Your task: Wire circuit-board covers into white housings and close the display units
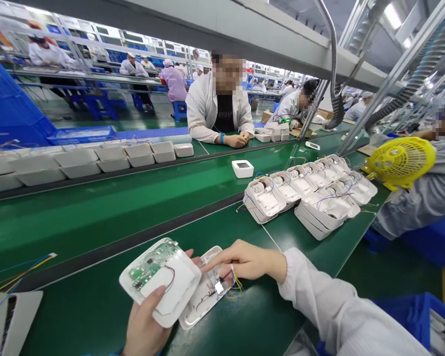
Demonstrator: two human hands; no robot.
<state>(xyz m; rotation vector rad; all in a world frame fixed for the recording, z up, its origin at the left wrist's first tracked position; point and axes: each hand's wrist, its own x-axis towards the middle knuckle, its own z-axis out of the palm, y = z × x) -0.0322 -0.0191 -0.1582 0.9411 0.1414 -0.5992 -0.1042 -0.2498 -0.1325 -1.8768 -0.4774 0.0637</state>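
Note:
My left hand point(148, 316) grips a white plastic housing half point(178, 282), its thumb on the inner face. A green circuit board point(154, 262) is fitted along its upper part, and a thin dark wire loops below the board. Just right of it, a second white housing half point(196, 309) lies inside-up, partly behind the first. My right hand point(241, 259) is over that second half. Its index finger stretches left towards the held half; the other fingers curl by the blue and yellow wires point(237, 283). Whatever they pinch is hidden.
Stacked white housings with wires point(300, 183) stand at right on the green bench. A conveyor point(133, 198) runs beyond, carrying a white device point(242, 169). More housings point(107, 158) line its far side. A person point(220, 109) sits opposite. A yellow fan point(402, 160) is at right.

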